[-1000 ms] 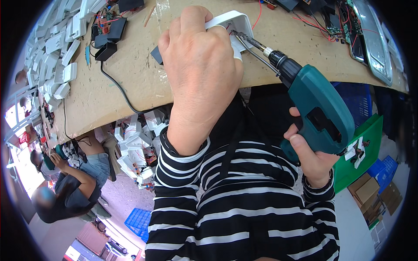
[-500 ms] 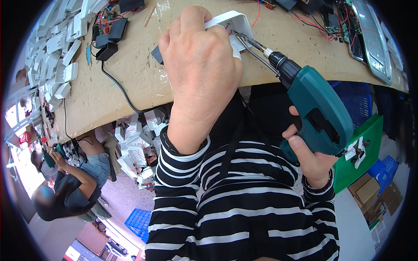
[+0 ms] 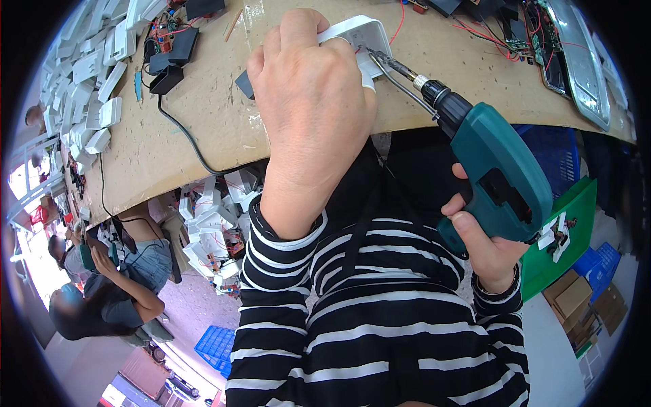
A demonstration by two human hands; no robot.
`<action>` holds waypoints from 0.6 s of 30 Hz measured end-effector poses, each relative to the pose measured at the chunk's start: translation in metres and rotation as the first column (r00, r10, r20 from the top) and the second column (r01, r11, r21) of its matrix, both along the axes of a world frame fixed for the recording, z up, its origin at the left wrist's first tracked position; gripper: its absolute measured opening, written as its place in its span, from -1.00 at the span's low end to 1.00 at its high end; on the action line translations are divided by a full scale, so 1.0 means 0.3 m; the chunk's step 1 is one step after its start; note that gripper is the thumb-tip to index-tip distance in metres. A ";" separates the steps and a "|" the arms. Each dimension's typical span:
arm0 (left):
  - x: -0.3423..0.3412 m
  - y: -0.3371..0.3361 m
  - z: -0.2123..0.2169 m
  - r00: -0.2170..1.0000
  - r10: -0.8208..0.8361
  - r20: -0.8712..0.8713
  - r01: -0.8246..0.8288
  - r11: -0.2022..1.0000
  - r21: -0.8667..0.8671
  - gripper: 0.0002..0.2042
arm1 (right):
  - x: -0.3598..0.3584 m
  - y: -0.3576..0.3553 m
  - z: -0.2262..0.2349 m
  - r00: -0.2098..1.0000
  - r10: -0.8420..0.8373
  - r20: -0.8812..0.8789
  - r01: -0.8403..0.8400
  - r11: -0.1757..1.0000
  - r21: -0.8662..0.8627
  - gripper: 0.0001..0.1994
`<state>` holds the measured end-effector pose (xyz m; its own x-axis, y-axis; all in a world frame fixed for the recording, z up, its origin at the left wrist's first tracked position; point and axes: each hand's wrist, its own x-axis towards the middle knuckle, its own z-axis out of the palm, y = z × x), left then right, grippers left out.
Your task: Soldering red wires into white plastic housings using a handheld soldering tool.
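Note:
My left hand [image 3: 313,102] is closed over a white plastic casing [image 3: 358,32] and holds it down near the front edge of the wooden workbench [image 3: 203,115]. My right hand [image 3: 485,247] grips the handle of a teal cordless screwdriver [image 3: 498,173]. Its long metal bit [image 3: 393,68] slants up and left, and its tip meets the casing just beside my left fingers. Most of the casing is hidden under my left hand. I wear a black and white striped top.
Several white plastic casings [image 3: 95,81] lie piled at the bench's left end, with black adapters [image 3: 166,68] and a black cable [image 3: 186,139]. Circuit boards with red wires [image 3: 536,34] lie at the right. A person [image 3: 102,292] sits low at the left. Blue crates [image 3: 217,346] stand on the floor.

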<state>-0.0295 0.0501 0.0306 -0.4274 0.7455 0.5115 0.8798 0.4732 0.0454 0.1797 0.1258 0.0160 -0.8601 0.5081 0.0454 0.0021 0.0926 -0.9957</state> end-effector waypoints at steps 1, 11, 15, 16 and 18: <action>-0.001 0.000 -0.002 1.000 0.002 0.000 -0.002 1.000 0.008 -0.90 | 0.000 0.000 -0.001 1.000 0.000 0.000 0.000 1.000 0.000 -0.42; -0.003 0.001 -0.004 1.000 -0.003 0.025 0.002 1.000 0.007 -0.89 | 0.027 0.011 -0.010 0.998 0.047 -0.045 -0.047 0.999 -0.010 -0.38; -0.003 -0.003 -0.002 0.999 0.002 0.047 -0.002 1.000 0.011 -0.88 | 0.035 -0.004 -0.003 0.993 -0.061 -0.101 0.055 0.996 -0.065 -0.37; -0.003 -0.002 -0.002 0.999 -0.006 0.049 0.005 1.000 0.020 -0.88 | 0.036 -0.005 -0.004 0.993 -0.062 -0.101 0.056 0.996 -0.065 -0.37; -0.004 -0.002 -0.003 0.998 0.003 0.055 -0.004 1.000 0.014 -0.88 | 0.038 -0.006 -0.005 0.986 -0.116 -0.119 0.105 0.990 -0.093 -0.36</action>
